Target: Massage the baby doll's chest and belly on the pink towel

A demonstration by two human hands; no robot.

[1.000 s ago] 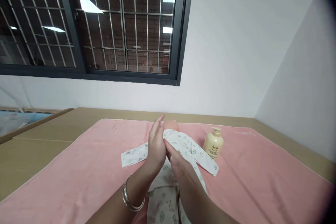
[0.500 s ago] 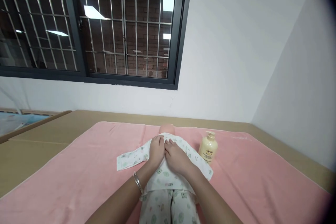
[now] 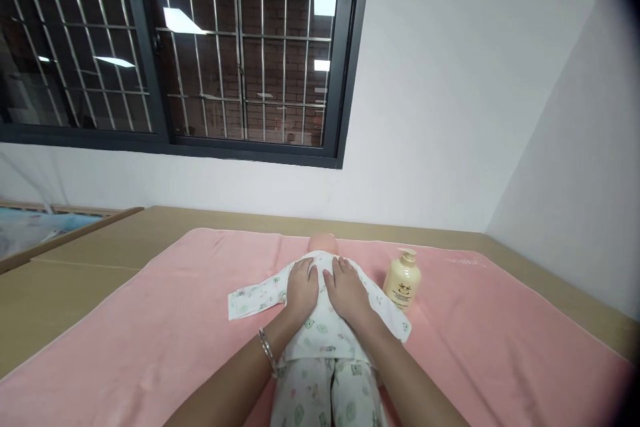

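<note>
Bare forearms — silver bangle (image 3: 267,349), left wrist

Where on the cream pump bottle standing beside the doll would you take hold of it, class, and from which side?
Grip the pump bottle around its round body, below the narrow pump head, which looks too small for a firm hold. It stands upright on the pink towel, so a sideways wrap should suit. Come from its right, where the towel is bare; the doll and the right hand lie to its left.
</note>
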